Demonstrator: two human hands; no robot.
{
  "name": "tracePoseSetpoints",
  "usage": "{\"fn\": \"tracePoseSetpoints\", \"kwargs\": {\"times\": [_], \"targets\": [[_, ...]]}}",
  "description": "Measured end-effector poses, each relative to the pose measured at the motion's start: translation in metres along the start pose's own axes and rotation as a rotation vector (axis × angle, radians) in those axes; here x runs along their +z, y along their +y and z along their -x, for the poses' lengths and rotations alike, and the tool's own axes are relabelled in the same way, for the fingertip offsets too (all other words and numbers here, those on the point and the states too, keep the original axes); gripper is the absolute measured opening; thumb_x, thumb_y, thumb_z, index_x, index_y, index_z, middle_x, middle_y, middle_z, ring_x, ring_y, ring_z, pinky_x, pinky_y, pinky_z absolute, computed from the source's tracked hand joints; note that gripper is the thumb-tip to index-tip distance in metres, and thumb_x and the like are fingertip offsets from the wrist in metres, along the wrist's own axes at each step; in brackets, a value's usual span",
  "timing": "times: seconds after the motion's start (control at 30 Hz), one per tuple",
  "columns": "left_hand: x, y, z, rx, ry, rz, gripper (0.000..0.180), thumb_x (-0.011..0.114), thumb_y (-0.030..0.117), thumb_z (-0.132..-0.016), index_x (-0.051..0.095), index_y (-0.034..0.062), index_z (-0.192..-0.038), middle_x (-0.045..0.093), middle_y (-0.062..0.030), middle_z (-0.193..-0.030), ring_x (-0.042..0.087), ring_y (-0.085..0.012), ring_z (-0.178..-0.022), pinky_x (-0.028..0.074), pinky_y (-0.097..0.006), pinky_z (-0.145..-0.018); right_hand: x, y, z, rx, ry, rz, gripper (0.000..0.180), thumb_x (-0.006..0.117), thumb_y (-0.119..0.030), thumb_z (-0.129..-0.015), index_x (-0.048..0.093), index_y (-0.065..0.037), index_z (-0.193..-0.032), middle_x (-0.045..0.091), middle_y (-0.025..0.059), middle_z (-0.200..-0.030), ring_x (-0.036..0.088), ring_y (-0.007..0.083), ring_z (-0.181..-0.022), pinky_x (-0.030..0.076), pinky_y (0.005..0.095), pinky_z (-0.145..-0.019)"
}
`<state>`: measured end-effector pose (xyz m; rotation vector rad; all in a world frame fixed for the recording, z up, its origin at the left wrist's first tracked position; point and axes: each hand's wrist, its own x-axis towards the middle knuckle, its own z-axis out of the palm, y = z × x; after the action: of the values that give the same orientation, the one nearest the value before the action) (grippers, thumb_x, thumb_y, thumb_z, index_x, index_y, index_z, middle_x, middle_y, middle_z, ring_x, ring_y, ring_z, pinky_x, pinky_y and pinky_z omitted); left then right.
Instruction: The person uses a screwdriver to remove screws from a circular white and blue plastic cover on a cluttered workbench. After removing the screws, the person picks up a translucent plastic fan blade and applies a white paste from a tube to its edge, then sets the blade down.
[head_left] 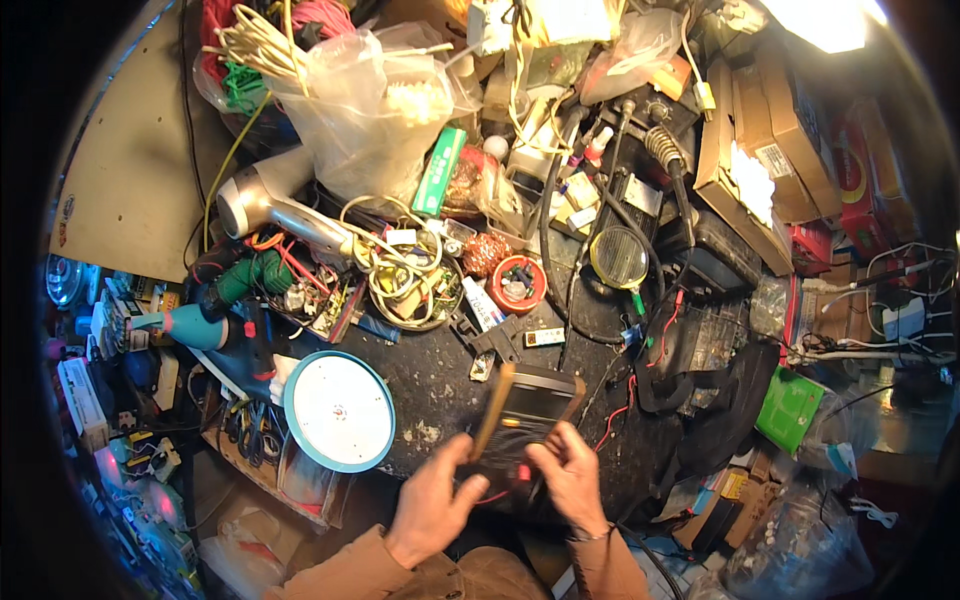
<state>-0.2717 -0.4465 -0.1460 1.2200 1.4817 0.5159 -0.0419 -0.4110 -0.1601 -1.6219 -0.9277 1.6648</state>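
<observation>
A dark multimeter (pixel 541 393) with tan-brown side bumpers is tilted up over the front of the black worktop. My left hand (pixel 436 503) is at its lower left edge, fingertips against the side and partly hidden behind it, thumb apart. Gripping the lower right edge, my right hand (pixel 571 478) has its thumb on the front and fingers curled round the side. A red plug (pixel 524 472) shows at the meter's bottom end, with a red lead running left below it. Just left of my left hand lies a round white disc with a teal rim (pixel 340 412).
Behind the meter sit a small battery-like block (pixel 544 338), a white tube (pixel 483 303) and a red round tub (pixel 516 284). A bowl of coiled cable (pixel 415 290) and a heat gun (pixel 300 225) lie left. Black straps (pixel 722 405) and cardboard boxes (pixel 775 150) crowd the right.
</observation>
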Motion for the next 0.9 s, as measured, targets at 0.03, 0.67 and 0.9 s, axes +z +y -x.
{"fn": "tracePoseSetpoints", "kwargs": {"times": [0.03,0.67,0.9], "targets": [[0.013,-0.010,0.008,-0.011,-0.104,0.009,0.058,0.074,0.029,-0.109,0.055,0.0005,-0.156,0.074,-0.0241,-0.141,0.074,-0.0410,-0.128,0.060,-0.048,-0.104,-0.012,0.001,0.000,0.002,0.063,0.008,0.035,0.072,-0.004,-0.110,0.063,0.005,-0.143,0.076,0.0117,-0.133,0.072,0.0161,-0.121,0.058,0.0305,-0.106],[0.062,-0.082,0.036,-0.031,-0.367,-0.028,0.042,0.063,0.025,-0.115,0.064,0.0023,-0.151,0.075,-0.0207,-0.139,0.071,-0.0411,-0.129,0.057,-0.051,-0.107,-0.072,0.052,-0.063,-0.283,0.277,-0.027,0.049,0.063,0.002,-0.113,0.050,0.007,-0.159,0.067,0.0116,-0.146,0.064,0.0195,-0.133,0.049,0.0335,-0.116],[0.039,-0.081,0.046,0.218,0.069,-0.066,0.020,0.063,0.021,-0.117,0.081,0.0125,-0.120,0.083,-0.0124,-0.123,0.081,-0.0270,-0.100,0.064,-0.045,-0.089,-0.028,0.030,-0.026,-0.343,0.643,0.824,0.062,0.061,0.005,-0.110,0.042,0.005,-0.170,0.052,0.0203,-0.167,0.052,0.0277,-0.155,0.047,0.0388,-0.125]]}}
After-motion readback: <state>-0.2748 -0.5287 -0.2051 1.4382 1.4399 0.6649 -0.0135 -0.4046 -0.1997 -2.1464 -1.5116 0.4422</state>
